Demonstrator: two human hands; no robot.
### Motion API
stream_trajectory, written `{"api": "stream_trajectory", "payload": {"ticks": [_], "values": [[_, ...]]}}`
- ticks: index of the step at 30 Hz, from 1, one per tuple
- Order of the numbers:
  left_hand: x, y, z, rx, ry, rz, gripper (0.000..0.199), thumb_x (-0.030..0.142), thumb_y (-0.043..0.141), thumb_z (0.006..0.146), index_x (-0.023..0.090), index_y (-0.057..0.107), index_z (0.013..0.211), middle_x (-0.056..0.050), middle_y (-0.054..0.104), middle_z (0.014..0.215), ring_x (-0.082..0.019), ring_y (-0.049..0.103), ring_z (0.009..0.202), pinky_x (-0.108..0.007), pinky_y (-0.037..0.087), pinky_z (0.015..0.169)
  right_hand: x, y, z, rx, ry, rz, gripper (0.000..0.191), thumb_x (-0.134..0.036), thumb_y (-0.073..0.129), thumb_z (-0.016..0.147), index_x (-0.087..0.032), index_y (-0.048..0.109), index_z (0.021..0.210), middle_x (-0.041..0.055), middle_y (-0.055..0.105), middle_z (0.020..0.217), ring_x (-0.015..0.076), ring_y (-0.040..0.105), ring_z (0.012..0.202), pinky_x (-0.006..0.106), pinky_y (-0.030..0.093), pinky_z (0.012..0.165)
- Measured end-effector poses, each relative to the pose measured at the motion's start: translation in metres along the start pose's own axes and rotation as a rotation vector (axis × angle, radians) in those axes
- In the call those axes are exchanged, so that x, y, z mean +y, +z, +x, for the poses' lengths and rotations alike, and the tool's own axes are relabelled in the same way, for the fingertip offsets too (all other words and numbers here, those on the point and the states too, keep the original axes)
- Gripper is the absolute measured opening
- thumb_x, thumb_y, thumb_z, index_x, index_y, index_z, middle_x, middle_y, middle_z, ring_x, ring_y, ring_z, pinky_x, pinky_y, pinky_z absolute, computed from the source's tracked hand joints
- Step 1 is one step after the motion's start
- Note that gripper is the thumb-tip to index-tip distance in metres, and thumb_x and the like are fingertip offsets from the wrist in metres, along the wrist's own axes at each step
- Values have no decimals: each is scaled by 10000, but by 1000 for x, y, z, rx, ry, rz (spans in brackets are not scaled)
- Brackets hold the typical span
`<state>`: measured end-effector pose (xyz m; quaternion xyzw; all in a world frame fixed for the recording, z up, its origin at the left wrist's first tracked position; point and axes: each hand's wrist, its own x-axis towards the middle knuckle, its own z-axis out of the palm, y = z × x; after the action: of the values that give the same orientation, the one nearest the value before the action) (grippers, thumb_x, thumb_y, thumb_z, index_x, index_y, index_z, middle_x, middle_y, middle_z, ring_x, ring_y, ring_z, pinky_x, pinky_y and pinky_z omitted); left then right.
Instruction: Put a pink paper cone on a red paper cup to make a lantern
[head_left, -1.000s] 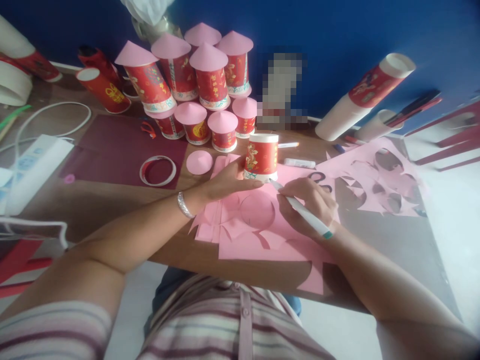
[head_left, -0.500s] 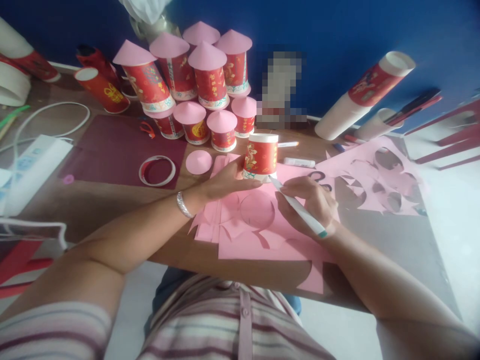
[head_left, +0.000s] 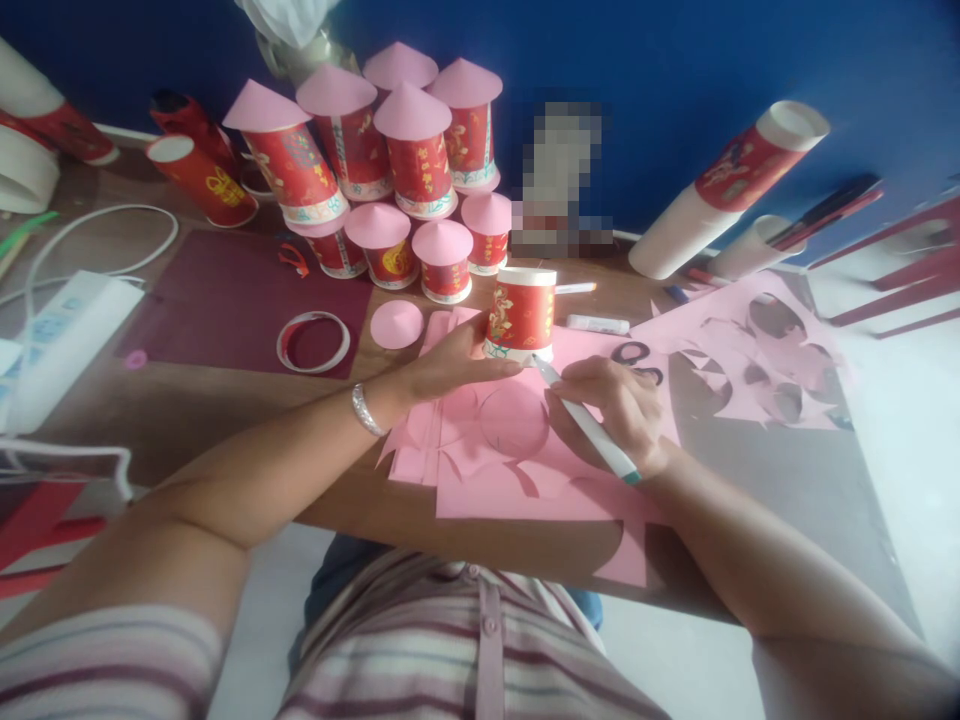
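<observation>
A short red paper tube [head_left: 523, 312] with white rims and gold patterns stands upright in my left hand [head_left: 457, 358], whose fingers wrap round its lower left side. Green line patterns show on its bottom white band. My right hand [head_left: 619, 415] is closed on a white marker [head_left: 596, 432] with a green end; the marker's tip touches the bottom band. Below them lie pink paper sheets [head_left: 555, 485], one with a circle on it. Dark-handled scissors [head_left: 637, 362] rest on the paper to the right, their blades hidden.
Several red tubes with pink cone roofs [head_left: 414, 112] stand at the back. A pink cone [head_left: 397, 325] and a paper ring [head_left: 313, 342] lie left. Cut pink scraps [head_left: 739, 350], a tall tube [head_left: 727, 195] and a pen cup [head_left: 759, 248] are right. A power strip [head_left: 75, 345] lies far left.
The marker tip has moved slightly left along the tube's bottom band, and my right hand has shifted left with it. My left hand and the tube have barely moved.
</observation>
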<state>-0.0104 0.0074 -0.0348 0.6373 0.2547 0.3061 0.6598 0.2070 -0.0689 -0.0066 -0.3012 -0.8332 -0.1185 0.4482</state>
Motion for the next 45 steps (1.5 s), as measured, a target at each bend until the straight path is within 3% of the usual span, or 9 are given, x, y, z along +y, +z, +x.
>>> {"api": "stream_trajectory", "payload": {"ticks": [7,28,33,37,45], "values": [[2,-1,0,-15,-21,5,618,452,814,833,226,596,1365,-76,670,1428,-351,564,1415,-520,455,1201,-2,-3,3,-5,9,-19,220,-69,684,885,-215,581,1014,11,695,787,141,690,638,255,571,531],[0,-3,1,-41,4,-31,643,467,832,815,219,608,1364,-127,662,1450,-356,572,1414,-546,448,1205,-4,-5,5,-26,59,-16,232,-67,683,889,-229,581,1020,9,701,797,148,700,644,261,566,510],[19,0,-4,-51,-51,-15,582,492,787,821,253,619,1324,-81,659,1437,-373,542,1439,-597,436,1209,-3,-3,4,-7,52,15,235,-66,676,889,-222,577,1034,4,689,794,147,695,650,259,571,531],[35,3,-9,-66,-103,-30,558,450,738,847,240,600,1345,-70,619,1480,-385,463,1508,-576,440,1211,-1,-2,4,-1,34,30,231,-56,678,881,-204,581,1029,14,690,797,144,693,646,258,572,539],[6,-2,0,-53,-51,-28,654,503,801,798,235,589,1356,-73,652,1446,-348,549,1436,-541,433,1229,-1,0,2,-2,38,26,238,-66,684,888,-219,582,1038,6,693,793,151,700,644,265,573,526]]}}
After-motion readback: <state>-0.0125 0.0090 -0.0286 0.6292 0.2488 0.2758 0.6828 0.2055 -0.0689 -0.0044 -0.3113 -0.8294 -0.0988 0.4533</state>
